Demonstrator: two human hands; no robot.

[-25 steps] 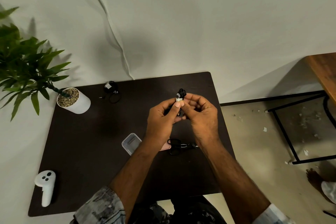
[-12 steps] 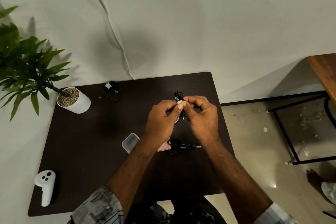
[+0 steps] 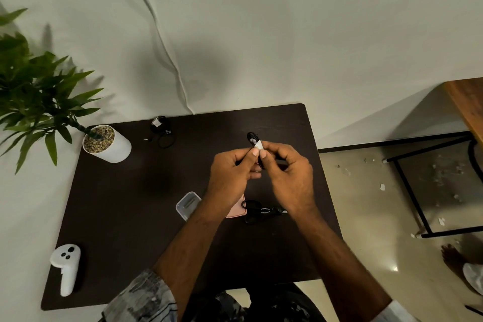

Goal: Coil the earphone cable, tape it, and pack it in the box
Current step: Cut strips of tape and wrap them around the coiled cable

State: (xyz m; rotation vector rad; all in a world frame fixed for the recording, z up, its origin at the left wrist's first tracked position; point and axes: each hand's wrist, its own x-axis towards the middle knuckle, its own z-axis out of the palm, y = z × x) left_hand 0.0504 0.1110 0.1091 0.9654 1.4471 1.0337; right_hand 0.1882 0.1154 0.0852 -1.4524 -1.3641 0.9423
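Note:
Above the dark table [image 3: 130, 204], my left hand [image 3: 232, 175] and my right hand [image 3: 290, 172] meet and pinch a coiled black earphone cable [image 3: 251, 136]. Only the coil's top loop shows above my fingertips. A small white piece of tape [image 3: 258, 144] sticks to the coil between my thumbs. A clear plastic box [image 3: 187, 204] lies on the table below my left wrist, with a pink piece [image 3: 236, 210] partly hidden beside it. Black scissors [image 3: 257, 211] lie under my right wrist.
A second bundled black cable [image 3: 162, 132] lies near the table's far edge. A potted plant in a white pot [image 3: 109, 143] stands at the far left. A white controller [image 3: 66, 266] rests at the near left corner. A black metal frame [image 3: 410, 191] stands on the floor to the right.
Both hands have turned the coil slightly and shifted their pinch; the white tape now shows more clearly at the top of the coil. Nothing on the table moved.

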